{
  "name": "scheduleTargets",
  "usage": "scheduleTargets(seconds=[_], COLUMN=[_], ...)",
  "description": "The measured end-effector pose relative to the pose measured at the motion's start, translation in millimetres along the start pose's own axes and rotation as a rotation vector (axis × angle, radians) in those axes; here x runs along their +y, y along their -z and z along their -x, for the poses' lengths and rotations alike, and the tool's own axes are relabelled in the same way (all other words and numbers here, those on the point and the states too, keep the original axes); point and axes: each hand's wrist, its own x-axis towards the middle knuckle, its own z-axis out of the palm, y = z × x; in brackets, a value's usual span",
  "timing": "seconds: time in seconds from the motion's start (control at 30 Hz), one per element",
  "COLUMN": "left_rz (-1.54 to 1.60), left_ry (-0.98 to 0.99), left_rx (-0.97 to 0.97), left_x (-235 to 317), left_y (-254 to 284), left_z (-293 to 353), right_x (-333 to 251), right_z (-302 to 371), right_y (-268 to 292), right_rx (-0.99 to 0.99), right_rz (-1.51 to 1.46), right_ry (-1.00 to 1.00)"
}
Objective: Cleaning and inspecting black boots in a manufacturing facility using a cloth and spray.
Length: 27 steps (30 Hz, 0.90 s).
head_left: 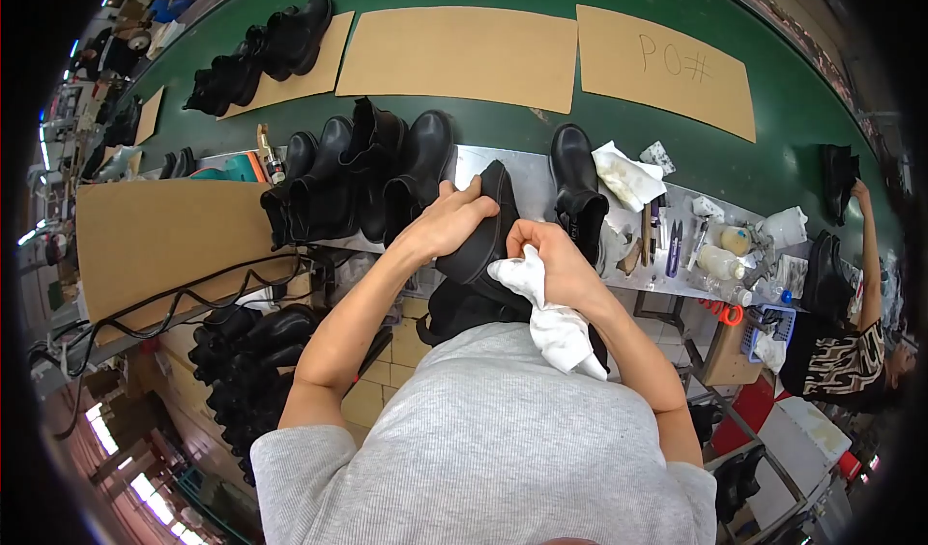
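My left hand (447, 222) grips a black boot (474, 256) tilted in front of my chest, its toe pointing away from me. The fingers lie over the boot's side. My right hand (561, 267) is closed on a white cloth (556, 334) that hangs down toward my shirt. Its fingertips touch the boot's right side; what lies under them is hidden. Just right of the held boot, another black boot (572, 163) rests on the metal ledge. Several black boots (418, 173) stand close together to the left.
A green conveyor belt (464, 129) carries cardboard sheets (459, 54) and more boots (295, 38). On the right ledge lie a crumpled white cloth (630, 175), blue-handled scissors (674, 247) and bottles (720, 262). A co-worker's hand (859, 190) touches a boot (837, 183) at far right.
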Motion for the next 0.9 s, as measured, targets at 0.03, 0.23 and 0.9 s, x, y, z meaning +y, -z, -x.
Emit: scheduleTargets(seconds=[0.03,0.23,0.9], left_rz=[-0.037,-0.055,-0.156], left_ry=[-0.008,-0.041,-0.144], left_rx=[0.012,0.006,-0.001], left_x=[0.0,-1.8,7.3], left_y=[0.0,-2.9,-2.9], left_z=[-1.2,-3.1,6.0], right_x=[0.2,1.0,2.6], right_z=[-0.9,-0.5,14.0], right_y=[1.1,-0.3,-10.7], right_rx=[-0.013,0.006,0.053], right_rz=[-0.023,-0.417,-0.438], right_ry=[-0.026,-0.247,-0.228])
